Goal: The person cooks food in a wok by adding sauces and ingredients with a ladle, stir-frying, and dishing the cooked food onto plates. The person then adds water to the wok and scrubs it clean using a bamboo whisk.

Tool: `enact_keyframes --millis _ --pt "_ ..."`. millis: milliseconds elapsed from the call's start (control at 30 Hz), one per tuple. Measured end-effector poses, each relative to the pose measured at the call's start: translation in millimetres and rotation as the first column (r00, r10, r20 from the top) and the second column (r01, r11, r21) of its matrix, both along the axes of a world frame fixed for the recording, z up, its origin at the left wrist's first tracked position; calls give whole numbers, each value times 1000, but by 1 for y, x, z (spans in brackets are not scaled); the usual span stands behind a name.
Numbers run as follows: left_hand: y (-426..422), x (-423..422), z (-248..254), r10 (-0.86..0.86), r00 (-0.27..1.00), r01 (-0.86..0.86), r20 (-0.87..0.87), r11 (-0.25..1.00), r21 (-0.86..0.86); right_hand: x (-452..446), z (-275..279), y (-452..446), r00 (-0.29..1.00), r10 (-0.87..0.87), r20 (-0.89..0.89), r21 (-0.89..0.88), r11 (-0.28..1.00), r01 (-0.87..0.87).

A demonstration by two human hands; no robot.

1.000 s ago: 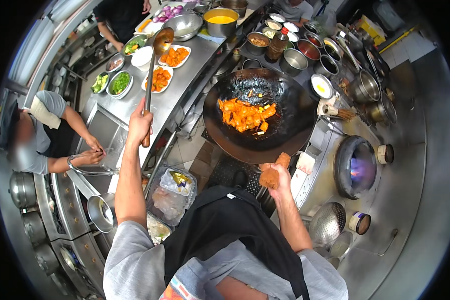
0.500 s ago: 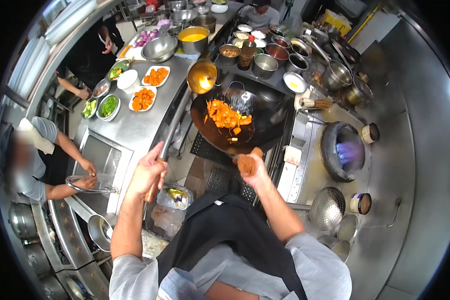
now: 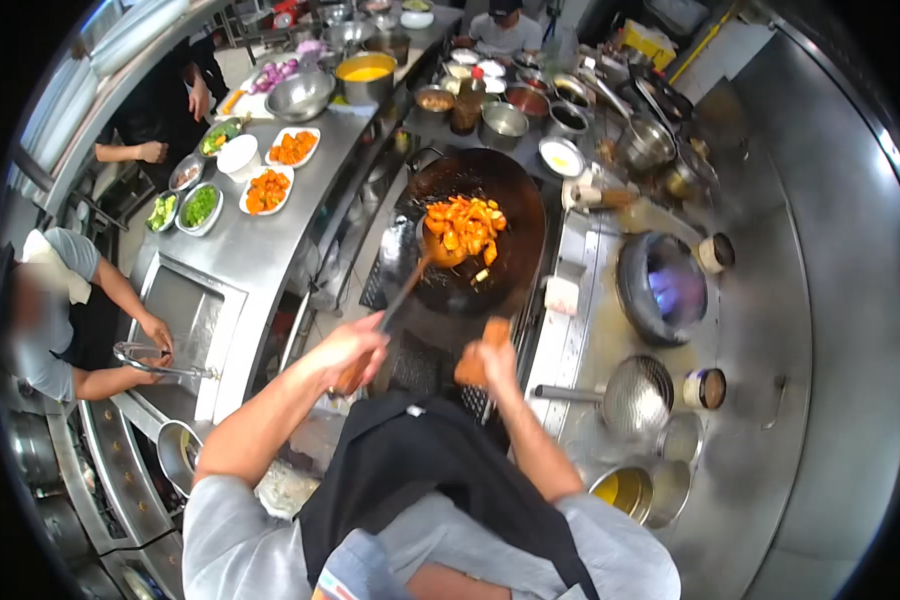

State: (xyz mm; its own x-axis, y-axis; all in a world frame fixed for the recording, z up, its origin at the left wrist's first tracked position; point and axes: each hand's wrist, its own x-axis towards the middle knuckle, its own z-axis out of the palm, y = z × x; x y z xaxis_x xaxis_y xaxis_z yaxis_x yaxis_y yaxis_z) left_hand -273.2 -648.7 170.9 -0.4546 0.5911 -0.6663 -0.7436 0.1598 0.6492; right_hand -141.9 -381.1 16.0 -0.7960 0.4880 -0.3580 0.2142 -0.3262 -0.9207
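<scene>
From where I stood, the cook's left hand [image 3: 355,350] was wrapped around the wooden end of a long-handled metal ladle [image 3: 402,300]. The ladle's long axis ran on a slant, away from the cook's body and to the right, with the bowl foremost. That bowl sat inside a wide, round, blackened metal wok [image 3: 520,215], against the near left side of a heap of glossy orange food pieces [image 3: 470,225] around the wok's middle. The right hand [image 3: 498,358] gripped a folded brown cloth [image 3: 469,368] near the wok's near rim; I couldn't see what the cloth covered. The wok was off the dark round burner [image 3: 662,290], where a bluish flame showed, and stood to its left. Farther left, two white square dishes [image 3: 293,148] of orange pieces sat by the right edge of the stainless-steel counter [image 3: 270,240].
</scene>
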Motion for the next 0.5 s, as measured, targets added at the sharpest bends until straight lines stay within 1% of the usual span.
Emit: enact_keyframes --millis 33,67,100,167,200,267,300,333,433,467,500 --pt "14 -3 -6 4 993 -19 117 992 125 -11 6 14 989 95 116 -23 995 -93" --pt "25 -6 -18 94 967 -128 237 983 133 -11 1 17 991 73 115 -111 992 -60" --pt "28 -4 -32 86 951 -143 298 974 175 -14 -4 20 992 56 109 -194 981 -34" --pt "30 4 -64 71 905 -189 420 950 248 4 -11 14 991 -6 136 -295 954 47" --pt "26 11 -71 30 890 -193 455 929 315 16 -6 11 991 18 133 -307 952 24" --pt "13 23 -84 -23 936 -88 352 952 295 31 0 10 990 -15 141 -363 930 66" --pt "9 29 -81 -54 953 -33 298 959 281 36 6 7 989 -32 144 -390 917 87" --pt "4 32 -69 -63 971 6 231 971 241 37 16 5 986 -54 155 -380 918 110" --pt "-12 39 -64 -104 995 102 4 986 133 38 24 9 995 -31 90 -378 924 63" --pt "-18 44 -59 -131 986 138 -107 989 60 36 25 9 996 -16 84 -376 925 47" --pt "-23 46 -53 -125 983 129 -134 991 21 35 27 10 997 -3 79 -373 927 32"
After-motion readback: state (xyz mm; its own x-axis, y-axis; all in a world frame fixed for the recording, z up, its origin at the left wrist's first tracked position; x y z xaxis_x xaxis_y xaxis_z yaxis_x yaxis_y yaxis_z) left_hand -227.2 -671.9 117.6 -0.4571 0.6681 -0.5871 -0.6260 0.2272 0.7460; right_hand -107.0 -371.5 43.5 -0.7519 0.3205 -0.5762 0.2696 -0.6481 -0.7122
